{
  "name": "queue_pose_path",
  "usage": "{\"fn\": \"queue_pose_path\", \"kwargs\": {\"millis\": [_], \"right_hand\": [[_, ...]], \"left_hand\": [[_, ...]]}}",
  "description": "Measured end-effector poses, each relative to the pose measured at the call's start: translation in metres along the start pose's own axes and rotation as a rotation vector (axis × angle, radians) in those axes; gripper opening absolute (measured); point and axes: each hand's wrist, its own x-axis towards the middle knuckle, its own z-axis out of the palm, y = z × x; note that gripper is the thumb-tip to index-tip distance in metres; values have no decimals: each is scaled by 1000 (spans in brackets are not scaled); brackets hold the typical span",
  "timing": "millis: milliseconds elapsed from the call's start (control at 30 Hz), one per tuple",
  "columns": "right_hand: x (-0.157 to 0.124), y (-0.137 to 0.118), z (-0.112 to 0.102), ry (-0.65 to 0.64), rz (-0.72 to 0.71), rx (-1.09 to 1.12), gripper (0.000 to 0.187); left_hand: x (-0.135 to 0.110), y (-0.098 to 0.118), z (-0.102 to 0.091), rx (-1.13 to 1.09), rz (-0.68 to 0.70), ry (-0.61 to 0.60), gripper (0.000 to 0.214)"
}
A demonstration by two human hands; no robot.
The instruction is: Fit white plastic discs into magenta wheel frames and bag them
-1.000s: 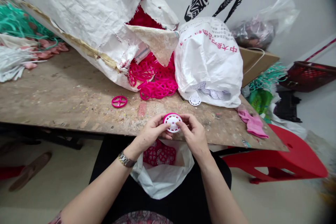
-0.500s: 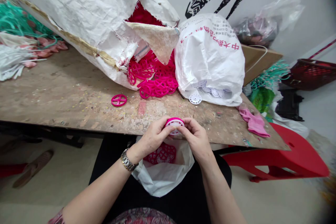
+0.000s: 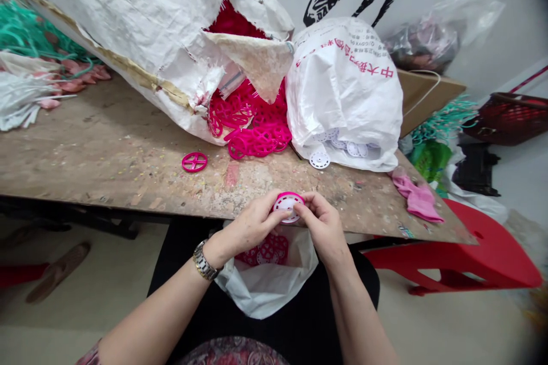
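The left hand (image 3: 252,221) gripped a white disc (image 3: 283,203) and the pink piece (image 3: 291,194) behind it, its thumb lying across the disc's face. The right hand (image 3: 324,228) pinched the same pair from the right side, thumb on the disc and fingers curled at the far rim. Disc and pink piece were together at the near edge of the table (image 3: 128,182), in the middle of the scene – just beyond an open white bag (image 3: 261,296) on the person's lap. Inside that bag lay pink and white wheels (image 3: 272,251). A metal watch (image 3: 204,261) circled the left wrist.

On the table, a single pink wheel (image 3: 194,162) lay flat, to the left of the hands and farther off. Beyond it, a large torn white sack (image 3: 141,28) spilled a heap of pink wheels (image 3: 259,140) toward the near side. To the right of the heap stood a rounded white bag with red print (image 3: 342,85), more white discs (image 3: 357,149) showing in its mouth – one loose disc (image 3: 319,159) lay just in front. A pink cloth (image 3: 419,199) rested near the table's right end, and a red stool (image 3: 492,251) stood at the right. Teal strands (image 3: 25,34) were piled at the far left.
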Motion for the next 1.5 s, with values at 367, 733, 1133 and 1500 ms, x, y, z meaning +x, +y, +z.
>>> {"fn": "queue_pose_path", "kwargs": {"millis": [367, 733, 1133, 1500], "right_hand": [[-14, 9, 14, 51, -142, -108, 27], [-4, 5, 4, -43, 12, 140, 19], [-13, 17, 9, -21, 33, 209, 17], [-30, -2, -17, -365, 33, -253, 25]], "left_hand": [[0, -11, 18, -87, -11, 228, 24], [-2, -6, 9, -79, -21, 27, 37], [-10, -5, 7, 31, 54, 74, 26], [-19, 3, -65, 811, 228, 351, 50]]}}
